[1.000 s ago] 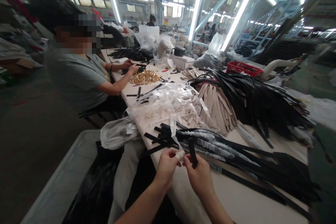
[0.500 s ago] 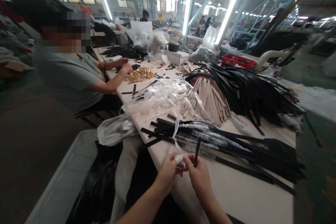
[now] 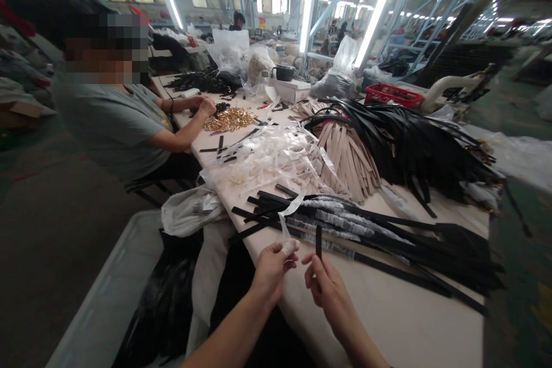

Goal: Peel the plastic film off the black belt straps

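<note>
- The left hand (image 3: 276,270) pinches a thin white strip (image 3: 294,205) that sticks up and bends away. I cannot tell if the white stuff around the thumb is the same strip.
- Just beside it, not touching, the right hand (image 3: 326,284) grips a short black strap (image 3: 318,240), which pokes up above the fingers. If that grip goes loose, the strap could slip off the near edge of the desk (image 3: 422,328).
- To the left of the hands and lower down is a see-through bin (image 3: 92,284); a dropped piece could maybe end up there.
- Just past the hands lie long black straps (image 3: 431,247). The white strip hangs over them, so a sideways tug could make it catch.
- Farther past the hands is a messy heap of clear film (image 3: 276,152). Its loose ends could tangle with the strip if they meet.
- Far ahead, to the left, are shiny gold bits (image 3: 233,119) near another person's hands (image 3: 206,107). A bump could scatter them.
</note>
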Tool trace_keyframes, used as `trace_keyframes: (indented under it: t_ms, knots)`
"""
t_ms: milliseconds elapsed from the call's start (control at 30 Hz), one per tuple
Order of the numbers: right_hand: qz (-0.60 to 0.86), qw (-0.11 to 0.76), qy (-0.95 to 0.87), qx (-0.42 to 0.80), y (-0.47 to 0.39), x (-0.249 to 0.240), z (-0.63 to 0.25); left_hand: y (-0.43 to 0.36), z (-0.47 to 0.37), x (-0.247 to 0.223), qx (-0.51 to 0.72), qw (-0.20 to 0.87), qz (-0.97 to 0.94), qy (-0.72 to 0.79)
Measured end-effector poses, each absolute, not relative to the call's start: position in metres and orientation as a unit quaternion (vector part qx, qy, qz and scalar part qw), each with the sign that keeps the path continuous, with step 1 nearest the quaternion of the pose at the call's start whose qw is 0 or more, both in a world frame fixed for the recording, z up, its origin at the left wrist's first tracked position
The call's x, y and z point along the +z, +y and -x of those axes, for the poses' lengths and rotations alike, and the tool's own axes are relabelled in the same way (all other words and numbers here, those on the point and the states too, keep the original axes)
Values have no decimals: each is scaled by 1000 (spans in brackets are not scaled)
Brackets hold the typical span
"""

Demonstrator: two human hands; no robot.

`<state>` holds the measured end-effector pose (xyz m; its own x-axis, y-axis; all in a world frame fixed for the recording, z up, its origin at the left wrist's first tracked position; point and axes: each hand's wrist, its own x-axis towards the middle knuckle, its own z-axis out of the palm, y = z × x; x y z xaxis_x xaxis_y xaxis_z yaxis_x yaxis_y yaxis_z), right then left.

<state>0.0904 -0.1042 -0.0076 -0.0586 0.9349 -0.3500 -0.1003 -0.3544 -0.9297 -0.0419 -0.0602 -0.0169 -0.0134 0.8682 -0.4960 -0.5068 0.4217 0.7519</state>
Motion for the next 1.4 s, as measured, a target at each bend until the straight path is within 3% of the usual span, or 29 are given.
trace_keyframes:
  t_ms: [200, 900, 1267, 1400]
  knots:
    - [546, 326, -445, 630, -125, 5, -80, -49, 42, -8, 526, 683, -122, 492]
    - [587, 234, -472, 615, -124, 3, -74, -50, 52, -4, 468, 716, -173, 489]
    - [486, 275, -413, 719, -112, 1, -86, -71, 51, -2, 365, 781, -254, 439]
    - [494, 296, -452, 681, -118, 4, -91, -70, 54, 10, 409, 745, -263, 456]
